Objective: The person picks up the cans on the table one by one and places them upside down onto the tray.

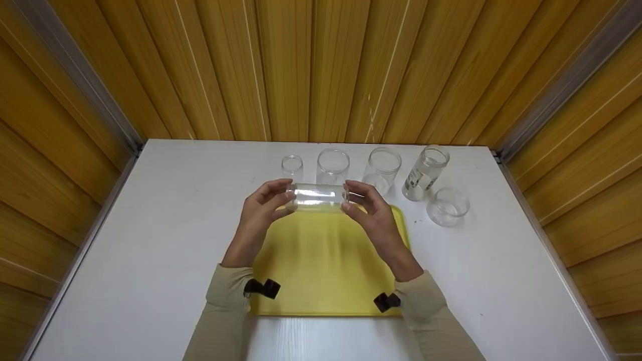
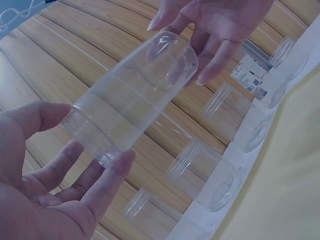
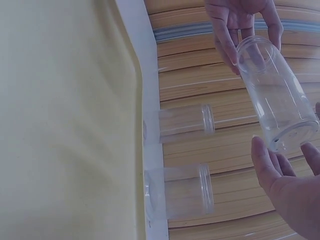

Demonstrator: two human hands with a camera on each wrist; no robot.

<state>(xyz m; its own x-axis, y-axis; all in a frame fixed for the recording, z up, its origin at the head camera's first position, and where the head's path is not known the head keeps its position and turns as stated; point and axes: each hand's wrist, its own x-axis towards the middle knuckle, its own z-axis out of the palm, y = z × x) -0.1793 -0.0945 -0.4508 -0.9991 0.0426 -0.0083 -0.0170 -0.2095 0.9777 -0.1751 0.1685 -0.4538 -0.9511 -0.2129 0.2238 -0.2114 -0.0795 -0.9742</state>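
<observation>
A clear, empty cylindrical jar (image 1: 319, 197) lies sideways in the air between both hands, above the far edge of the yellow tray. My left hand (image 1: 257, 213) grips its narrower, open neck end, thumb and fingers around the rim, as the left wrist view shows on the jar (image 2: 132, 97). At the opposite end my right hand (image 1: 376, 218) holds the closed base between thumb and fingers. In the right wrist view the base of the jar (image 3: 285, 105) is nearest the right fingertips. No lid is visible on it.
Behind the tray (image 1: 326, 271) stand a small clear jar (image 1: 292, 170), two wider jars (image 1: 333, 165) and a tall jar with a printed label (image 1: 421, 175). A low, wide clear jar (image 1: 448, 206) sits at the right. Wood-patterned walls (image 1: 311, 70) enclose the white table (image 1: 150, 240).
</observation>
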